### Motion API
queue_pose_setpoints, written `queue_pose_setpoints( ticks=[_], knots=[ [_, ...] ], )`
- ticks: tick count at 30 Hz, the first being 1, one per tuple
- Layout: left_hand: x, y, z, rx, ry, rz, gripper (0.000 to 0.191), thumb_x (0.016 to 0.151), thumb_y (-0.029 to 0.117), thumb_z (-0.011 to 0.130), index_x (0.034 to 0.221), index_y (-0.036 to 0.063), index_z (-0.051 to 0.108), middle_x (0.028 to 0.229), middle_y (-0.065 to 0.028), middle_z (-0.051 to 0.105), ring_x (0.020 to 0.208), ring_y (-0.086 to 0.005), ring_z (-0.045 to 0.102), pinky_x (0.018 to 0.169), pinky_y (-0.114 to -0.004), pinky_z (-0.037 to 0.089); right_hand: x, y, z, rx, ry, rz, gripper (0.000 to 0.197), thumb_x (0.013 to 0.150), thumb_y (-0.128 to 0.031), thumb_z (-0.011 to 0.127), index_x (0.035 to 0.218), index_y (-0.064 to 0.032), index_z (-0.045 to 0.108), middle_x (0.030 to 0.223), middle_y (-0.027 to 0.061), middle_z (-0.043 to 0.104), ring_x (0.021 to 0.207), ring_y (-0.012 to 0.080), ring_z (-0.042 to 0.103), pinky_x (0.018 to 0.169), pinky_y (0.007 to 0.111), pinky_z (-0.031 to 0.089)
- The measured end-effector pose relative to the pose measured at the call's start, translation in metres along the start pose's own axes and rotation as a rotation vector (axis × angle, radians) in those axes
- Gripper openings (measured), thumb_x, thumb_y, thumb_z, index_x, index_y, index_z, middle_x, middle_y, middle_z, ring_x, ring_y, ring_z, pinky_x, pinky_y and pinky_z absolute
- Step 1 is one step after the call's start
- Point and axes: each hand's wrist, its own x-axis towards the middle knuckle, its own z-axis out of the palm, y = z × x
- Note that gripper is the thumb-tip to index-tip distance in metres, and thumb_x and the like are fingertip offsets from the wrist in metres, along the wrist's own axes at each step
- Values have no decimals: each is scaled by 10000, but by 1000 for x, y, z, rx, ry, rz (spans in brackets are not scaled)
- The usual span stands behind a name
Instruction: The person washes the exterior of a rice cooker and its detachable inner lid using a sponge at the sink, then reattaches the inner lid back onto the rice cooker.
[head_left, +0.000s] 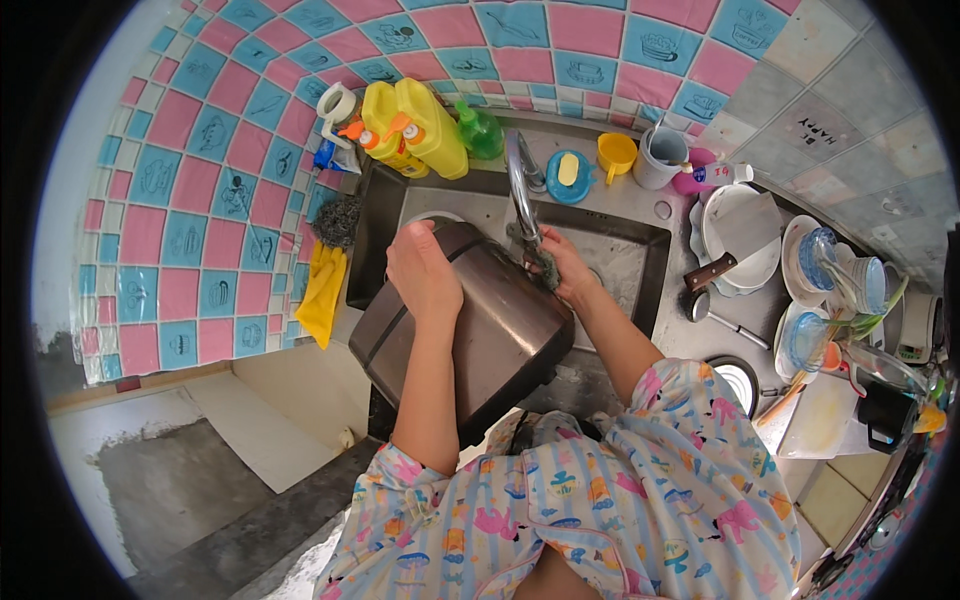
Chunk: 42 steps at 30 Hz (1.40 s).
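Note:
A large brown metal appliance housing (480, 300), box-shaped with rounded corners and dark bands, lies tilted across the front of the steel sink (660, 277). My left hand (425, 274) holds it, pressed against its upper left side with the fingertips hidden. In my right hand (570, 262) is a greyish-green scouring pad (549, 271), beside the housing's right end. The chrome faucet (519, 180) arches down just above that pad. Part of a round pale rim (439, 217) shows behind the housing in the left basin; the rest is covered.
Yellow jugs (431, 127), a green bottle (478, 131) and a soap dish (570, 176) line the back ledge. Yellow rubber gloves (322, 289) and a steel-wool scourer (337, 220) sit left. At right, a cleaver (739, 240) lies over stacked plates (724, 206), near a ladle (727, 322).

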Motion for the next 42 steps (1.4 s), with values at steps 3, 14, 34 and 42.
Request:
queue_pose_setpoints(
  ticks=[3,14,34,42],
  knots=[
    [-2,-9,-4,19,15,8,471,961,365,253,955,30,584,966,-155,592,946,-346,501,869,-439,344,-27,-18,53,-95,93,-53,226,838,-127,591,1054,-63,610,897,63,609,751,129,571,611,269,474],
    [0,1,-2,51,-13,18,470,963,356,257,934,25,591,956,-156,595,945,-352,498,860,-445,345,-33,-19,54,-1099,246,-393,217,837,-197,576,886,11,608,619,112,549,541,161,492,535,322,404],
    [0,5,2,-99,-43,-82,573,956,431,209,949,11,599,953,-194,581,929,-355,520,838,-423,380,-40,0,5,-755,-25,1,522,933,-367,408,1287,15,448,1304,106,475,1185,210,429,999,307,301],
    [-3,-11,-5,-111,-45,-11,579,967,433,182,968,11,577,942,-180,573,918,-319,532,832,-389,390,-88,-27,70,-1008,-224,-290,418,901,-247,479,1313,-174,464,1324,139,471,1239,242,432,1008,326,343]
  ],
)
